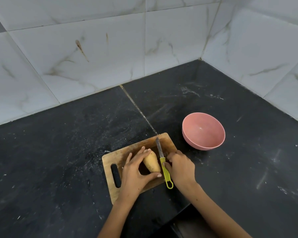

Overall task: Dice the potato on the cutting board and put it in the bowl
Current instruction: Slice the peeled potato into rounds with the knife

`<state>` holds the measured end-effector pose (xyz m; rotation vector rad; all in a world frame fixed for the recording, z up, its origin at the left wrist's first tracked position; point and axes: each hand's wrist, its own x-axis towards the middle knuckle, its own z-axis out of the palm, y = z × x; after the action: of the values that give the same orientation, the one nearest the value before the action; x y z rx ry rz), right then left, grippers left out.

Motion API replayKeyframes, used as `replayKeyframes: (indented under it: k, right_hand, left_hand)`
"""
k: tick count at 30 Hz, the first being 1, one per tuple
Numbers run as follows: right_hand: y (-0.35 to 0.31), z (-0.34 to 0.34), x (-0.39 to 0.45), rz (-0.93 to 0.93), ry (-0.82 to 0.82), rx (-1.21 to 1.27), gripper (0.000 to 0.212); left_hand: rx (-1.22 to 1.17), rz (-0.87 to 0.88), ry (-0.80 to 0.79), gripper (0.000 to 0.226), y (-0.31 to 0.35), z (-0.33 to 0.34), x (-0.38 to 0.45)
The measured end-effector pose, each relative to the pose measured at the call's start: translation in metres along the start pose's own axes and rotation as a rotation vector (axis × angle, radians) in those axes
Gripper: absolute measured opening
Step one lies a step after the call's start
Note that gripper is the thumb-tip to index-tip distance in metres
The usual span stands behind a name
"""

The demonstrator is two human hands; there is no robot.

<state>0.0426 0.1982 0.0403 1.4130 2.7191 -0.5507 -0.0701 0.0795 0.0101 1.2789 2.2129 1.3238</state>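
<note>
A whole tan potato (151, 163) lies on the wooden cutting board (122, 157). My left hand (136, 170) holds it, fingers over its far end and thumb round its near end. A knife (163, 160) with a yellow-green handle lies on the board just right of the potato, its blade pointing away from me. My right hand (180, 167) rests at the handle, thumb and fingertips touching it; whether it grips the handle I cannot tell. The pink bowl (203, 131) stands empty to the right, beyond the board.
The board lies on a black stone counter (67, 152) speckled with white dust. White marble-look tiled walls (110, 54) close the back and right sides. The counter's front edge drops off near my right forearm.
</note>
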Motion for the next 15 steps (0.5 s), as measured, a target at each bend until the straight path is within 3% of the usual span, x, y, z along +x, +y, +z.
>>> replayKeyframes:
  k: [15]
  right_hand:
    - [-0.011, 0.007, 0.001, 0.026, 0.038, 0.036, 0.017]
  left_hand:
    - [-0.014, -0.012, 0.016, 0.083, 0.001, -0.002, -0.002]
